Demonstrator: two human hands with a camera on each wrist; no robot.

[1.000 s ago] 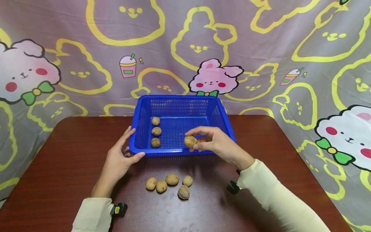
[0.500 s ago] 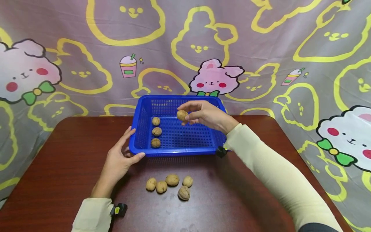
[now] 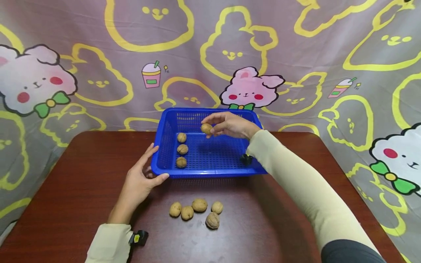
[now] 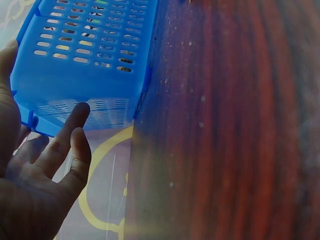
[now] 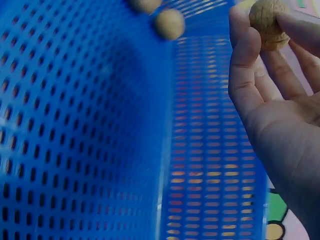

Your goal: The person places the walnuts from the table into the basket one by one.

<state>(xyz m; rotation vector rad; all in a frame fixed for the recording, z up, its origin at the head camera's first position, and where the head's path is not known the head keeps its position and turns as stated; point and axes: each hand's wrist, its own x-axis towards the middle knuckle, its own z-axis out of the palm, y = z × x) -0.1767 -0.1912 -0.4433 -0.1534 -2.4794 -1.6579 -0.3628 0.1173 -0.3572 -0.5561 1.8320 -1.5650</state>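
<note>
A blue plastic basket (image 3: 210,171) stands toward the back of the table. Three walnuts (image 3: 182,149) form a column along the left of its floor. My left hand (image 3: 139,182) holds the basket's front left corner, thumb on the rim and fingers along the side wall. Over the basket's rear half, my right hand (image 3: 231,126) pinches a walnut (image 3: 206,128) between thumb and fingers. The right wrist view shows this walnut (image 5: 270,24) raised above the basket floor. Several more walnuts (image 3: 200,205) lie on the table in front of the basket.
The dark red-brown wooden table (image 3: 82,190) has rounded back corners. Behind it hangs a grey curtain (image 3: 190,54) with yellow outlines and cartoon rabbits, close to the basket's far side.
My right hand has carried the walnut from the basket's front rim inward to its rear half, then slowed there. My left hand has stayed at the corner. The head view has shifted slightly.
</note>
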